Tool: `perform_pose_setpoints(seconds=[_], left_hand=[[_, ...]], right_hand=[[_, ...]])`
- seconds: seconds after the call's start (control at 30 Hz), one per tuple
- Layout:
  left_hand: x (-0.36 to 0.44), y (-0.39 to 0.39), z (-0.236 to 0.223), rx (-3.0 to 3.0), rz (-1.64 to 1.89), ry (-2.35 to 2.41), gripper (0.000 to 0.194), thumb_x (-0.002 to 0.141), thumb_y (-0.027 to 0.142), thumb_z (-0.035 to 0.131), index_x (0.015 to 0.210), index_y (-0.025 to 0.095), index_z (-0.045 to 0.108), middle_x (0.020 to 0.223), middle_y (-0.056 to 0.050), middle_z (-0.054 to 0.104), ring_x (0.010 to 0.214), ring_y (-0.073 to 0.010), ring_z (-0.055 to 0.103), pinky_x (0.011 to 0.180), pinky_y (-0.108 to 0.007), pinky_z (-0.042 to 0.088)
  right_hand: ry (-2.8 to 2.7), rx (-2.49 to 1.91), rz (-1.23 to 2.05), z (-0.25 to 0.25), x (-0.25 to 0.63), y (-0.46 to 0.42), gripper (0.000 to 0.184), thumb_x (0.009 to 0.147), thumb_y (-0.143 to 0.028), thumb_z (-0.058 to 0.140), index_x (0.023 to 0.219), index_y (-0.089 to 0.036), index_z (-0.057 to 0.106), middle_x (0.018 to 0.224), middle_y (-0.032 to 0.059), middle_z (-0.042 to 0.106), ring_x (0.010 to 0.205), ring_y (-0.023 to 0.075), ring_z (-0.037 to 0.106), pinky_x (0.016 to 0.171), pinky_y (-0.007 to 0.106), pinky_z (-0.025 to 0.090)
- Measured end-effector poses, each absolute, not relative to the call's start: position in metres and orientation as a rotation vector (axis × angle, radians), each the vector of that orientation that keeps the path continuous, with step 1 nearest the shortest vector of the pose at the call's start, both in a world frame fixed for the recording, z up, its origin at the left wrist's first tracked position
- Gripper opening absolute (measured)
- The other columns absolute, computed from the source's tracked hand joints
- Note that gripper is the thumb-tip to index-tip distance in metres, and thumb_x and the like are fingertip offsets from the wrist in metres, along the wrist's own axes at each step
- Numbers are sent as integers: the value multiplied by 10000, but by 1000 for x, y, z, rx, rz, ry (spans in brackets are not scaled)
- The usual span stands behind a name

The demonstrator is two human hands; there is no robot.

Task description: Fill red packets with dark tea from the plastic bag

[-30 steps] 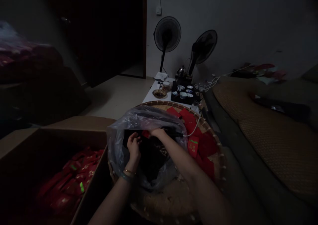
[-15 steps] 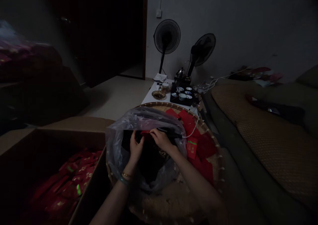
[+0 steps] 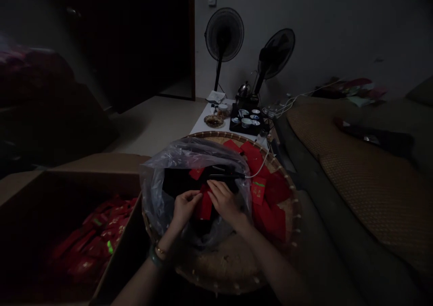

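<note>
My left hand [image 3: 184, 208] and my right hand [image 3: 223, 201] meet over the mouth of a clear plastic bag [image 3: 156, 193], pinching a red paper envelope [image 3: 204, 206] between them. A second red envelope [image 3: 196, 173] lies further in, against a dark interior. Just beyond my right hand sits a long black tool [image 3: 225, 175], possibly a heat sealer, with a white cable [image 3: 259, 171] running from it. The bag stands in a round woven bamboo tray [image 3: 216, 270], where several red envelopes [image 3: 275, 189] lie to the right.
On the left stands a cardboard box [image 3: 84, 247] holding many red packets. Beyond the tray, a low white table [image 3: 203, 125] carries a tea set and kettle, with two standing fans [image 3: 223, 34] behind it. A woven-covered sofa [image 3: 365, 184] runs along the right.
Both hands have come closer together and lower, toward me, and a red envelope now shows clearly between them. The view has tilted slightly.
</note>
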State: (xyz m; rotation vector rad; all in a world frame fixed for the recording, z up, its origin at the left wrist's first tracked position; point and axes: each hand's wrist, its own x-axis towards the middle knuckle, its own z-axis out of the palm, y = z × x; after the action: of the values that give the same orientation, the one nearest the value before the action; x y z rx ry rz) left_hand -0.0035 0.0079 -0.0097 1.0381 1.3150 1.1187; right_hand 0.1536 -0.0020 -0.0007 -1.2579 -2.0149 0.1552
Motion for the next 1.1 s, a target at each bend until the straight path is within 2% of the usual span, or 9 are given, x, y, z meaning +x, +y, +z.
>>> perform_pose_setpoints(seconds=[0.13,0.23,0.37,0.5,0.6,0.73,0.83,0.97,1.1], left_hand=[[-3,1,-13,870,1099,1273,346,491,341,771,735,109,696,659,-57,678,564,-135,591,564,-232,467],[-2,-2,-14,836,1097,1262,356,485,346,775,739,110,694,665,-57,677,574,-134,591,583,-235,468],[0,-4,-15,890,1076,1282,301,518,326,752,724,117,690,650,-49,669,562,-127,578,571,-225,449],[-7,-3,-16,1138,1017,1295,224,564,270,717,745,140,698,647,-45,666,566,-142,581,536,-214,421],[-18,-1,-15,1339,904,1272,237,582,221,695,815,182,713,687,-41,682,609,-170,609,549,-219,425],[-29,-1,-12,1510,780,1244,131,642,233,640,738,213,727,641,-29,674,575,-171,588,507,-207,381],[-29,-2,-9,1542,759,1235,131,637,221,643,735,221,728,653,-31,675,562,-163,569,507,-203,362],[-28,-1,-11,1455,757,1171,135,593,190,673,716,224,720,676,-35,680,611,-189,590,569,-223,408],[-35,1,-20,1676,835,1158,306,621,173,660,915,246,703,794,-54,694,705,-215,632,641,-261,463]], right_hand=[[-2086,-1256,65,-10,153,-8,390,909,-193,367,1287,-162,461,1249,84,519,1128,197,473,964,367,403],[-2075,-1241,56,-14,153,-9,361,905,-195,383,1244,-178,506,1239,88,524,1139,198,460,962,375,398],[-2012,-1277,54,-15,153,-9,223,882,-261,458,977,-175,640,993,106,605,991,209,497,848,375,440],[-2015,-1243,242,-13,159,-6,217,872,-290,476,749,-179,617,773,72,589,822,180,511,743,326,443],[-1889,-1321,455,-11,166,-7,155,841,-288,515,780,-187,616,754,48,595,759,156,533,703,279,440],[-1847,-1439,745,-10,172,-12,140,776,-298,571,819,-191,651,719,31,603,718,156,542,664,260,436],[-1903,-1309,978,-12,174,-15,224,745,-320,602,919,-199,675,818,37,649,805,182,565,731,286,444],[-1859,-1201,1271,-18,174,-17,321,821,-371,483,1027,-194,655,895,27,670,827,189,587,769,324,448],[-1763,-1272,1422,-26,174,-17,436,843,-479,413,1024,-156,642,920,46,664,835,196,587,801,350,441]])
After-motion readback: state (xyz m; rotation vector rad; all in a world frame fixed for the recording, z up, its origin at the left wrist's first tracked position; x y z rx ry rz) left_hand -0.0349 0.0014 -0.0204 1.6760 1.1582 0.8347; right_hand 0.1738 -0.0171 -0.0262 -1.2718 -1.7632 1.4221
